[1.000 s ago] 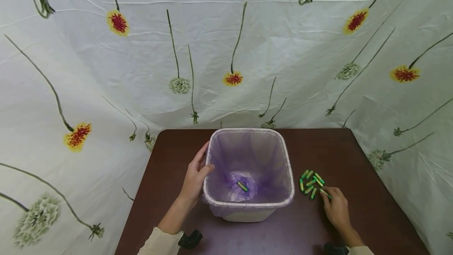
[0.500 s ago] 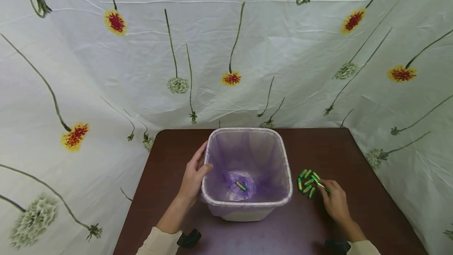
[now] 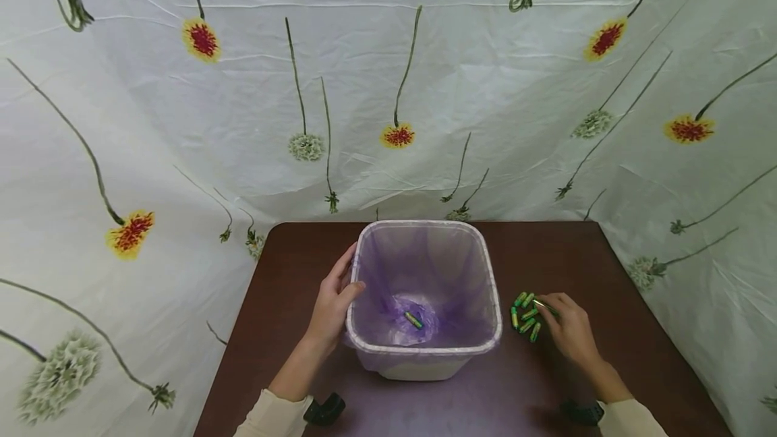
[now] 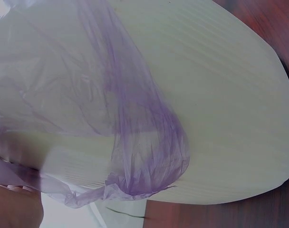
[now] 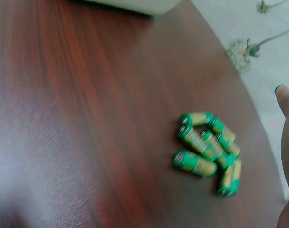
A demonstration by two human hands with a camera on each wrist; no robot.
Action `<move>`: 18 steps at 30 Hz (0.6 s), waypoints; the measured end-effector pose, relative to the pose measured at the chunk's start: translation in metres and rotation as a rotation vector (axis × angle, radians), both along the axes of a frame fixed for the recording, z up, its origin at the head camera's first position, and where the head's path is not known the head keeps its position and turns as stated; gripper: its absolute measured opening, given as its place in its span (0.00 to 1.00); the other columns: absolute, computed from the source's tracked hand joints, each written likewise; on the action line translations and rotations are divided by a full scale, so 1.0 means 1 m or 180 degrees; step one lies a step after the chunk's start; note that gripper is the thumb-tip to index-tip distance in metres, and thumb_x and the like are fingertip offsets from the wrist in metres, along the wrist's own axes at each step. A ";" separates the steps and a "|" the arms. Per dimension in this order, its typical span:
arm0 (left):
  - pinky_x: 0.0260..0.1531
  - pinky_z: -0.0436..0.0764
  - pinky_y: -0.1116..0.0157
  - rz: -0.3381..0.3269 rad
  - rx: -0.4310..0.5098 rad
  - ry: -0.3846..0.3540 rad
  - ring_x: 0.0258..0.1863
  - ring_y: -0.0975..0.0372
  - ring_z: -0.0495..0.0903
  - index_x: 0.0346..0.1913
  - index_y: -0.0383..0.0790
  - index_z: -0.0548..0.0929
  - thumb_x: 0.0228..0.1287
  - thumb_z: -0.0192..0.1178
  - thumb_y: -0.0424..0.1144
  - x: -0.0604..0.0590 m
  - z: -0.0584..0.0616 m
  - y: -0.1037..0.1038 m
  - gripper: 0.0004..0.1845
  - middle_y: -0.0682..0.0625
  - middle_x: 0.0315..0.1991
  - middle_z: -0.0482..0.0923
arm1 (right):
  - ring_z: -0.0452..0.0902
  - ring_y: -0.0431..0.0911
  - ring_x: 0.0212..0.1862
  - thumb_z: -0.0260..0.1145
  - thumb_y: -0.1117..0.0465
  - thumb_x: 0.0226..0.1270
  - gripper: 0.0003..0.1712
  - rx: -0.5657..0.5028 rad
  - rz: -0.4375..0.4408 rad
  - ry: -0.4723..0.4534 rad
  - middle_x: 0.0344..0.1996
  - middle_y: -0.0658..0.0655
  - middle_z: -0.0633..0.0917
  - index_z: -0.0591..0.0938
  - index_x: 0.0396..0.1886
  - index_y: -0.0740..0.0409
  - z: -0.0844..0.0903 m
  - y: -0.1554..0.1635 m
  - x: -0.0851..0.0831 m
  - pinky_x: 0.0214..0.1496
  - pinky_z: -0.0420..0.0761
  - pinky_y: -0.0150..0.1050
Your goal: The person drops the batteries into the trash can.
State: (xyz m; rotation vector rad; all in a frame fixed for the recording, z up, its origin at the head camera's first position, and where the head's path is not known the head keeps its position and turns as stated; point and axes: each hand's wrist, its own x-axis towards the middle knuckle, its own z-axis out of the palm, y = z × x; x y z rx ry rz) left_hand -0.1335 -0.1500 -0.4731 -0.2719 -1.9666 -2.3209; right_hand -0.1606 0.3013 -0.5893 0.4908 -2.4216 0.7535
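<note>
A pale trash bin (image 3: 419,371) lined with a thin purple bag (image 3: 388,261) stands upright on the table. My left hand (image 3: 330,302) grips its left rim, thumb over the edge and fingers along the outside. One green-and-gold battery (image 3: 414,319) lies on the bag at the bin's bottom. Right of the bin, several more batteries (image 5: 197,142) lie in a loose pile. Beside the pile, my right hand (image 3: 570,329) pinches a battery (image 3: 540,303) between thumb and fingers. In the right wrist view a green battery end (image 5: 278,88) shows at the fingertip; the palm is hidden.
The dark reddish-brown table (image 3: 583,255) has its right edge beyond my right hand. A white flower-print cloth (image 3: 364,86) hangs behind and around it. In the left wrist view, the bag's loose overhang (image 4: 149,142) drapes down the bin's outer wall (image 4: 230,104).
My right hand has moved up and left along the pile's right side, and the batteries lying there no longer show on the table. My left hand stays on the rim.
</note>
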 end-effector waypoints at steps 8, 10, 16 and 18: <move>0.59 0.75 0.66 -0.0001 0.0009 0.0018 0.70 0.46 0.67 0.80 0.35 0.60 0.66 0.52 0.23 0.000 0.000 0.000 0.38 0.38 0.77 0.61 | 0.82 0.49 0.34 0.77 0.74 0.55 0.14 0.0020 0.0197 0.0016 0.36 0.55 0.84 0.90 0.43 0.63 0.022 -0.011 -0.012 0.31 0.78 0.44; 0.59 0.75 0.66 -0.0002 0.0009 0.0014 0.70 0.46 0.67 0.80 0.35 0.60 0.66 0.52 0.23 0.000 0.000 0.000 0.38 0.38 0.77 0.61 | 0.81 0.47 0.33 0.77 0.75 0.54 0.15 -0.0022 0.0275 0.0027 0.36 0.54 0.84 0.90 0.43 0.63 0.027 -0.014 -0.014 0.30 0.77 0.41; 0.60 0.75 0.66 0.0008 -0.0001 0.0007 0.70 0.46 0.68 0.80 0.34 0.60 0.66 0.52 0.23 0.000 0.000 0.000 0.38 0.37 0.77 0.62 | 0.80 0.44 0.32 0.78 0.76 0.51 0.17 -0.0118 0.0449 0.0126 0.35 0.53 0.85 0.91 0.42 0.62 0.040 -0.019 -0.018 0.30 0.75 0.29; 0.60 0.75 0.67 0.0019 -0.0012 0.0014 0.70 0.46 0.68 0.80 0.34 0.60 0.66 0.52 0.23 0.000 0.000 0.000 0.38 0.37 0.77 0.62 | 0.80 0.43 0.32 0.79 0.76 0.51 0.17 -0.0128 0.0489 0.0149 0.35 0.53 0.85 0.91 0.42 0.62 0.045 -0.020 -0.018 0.31 0.75 0.27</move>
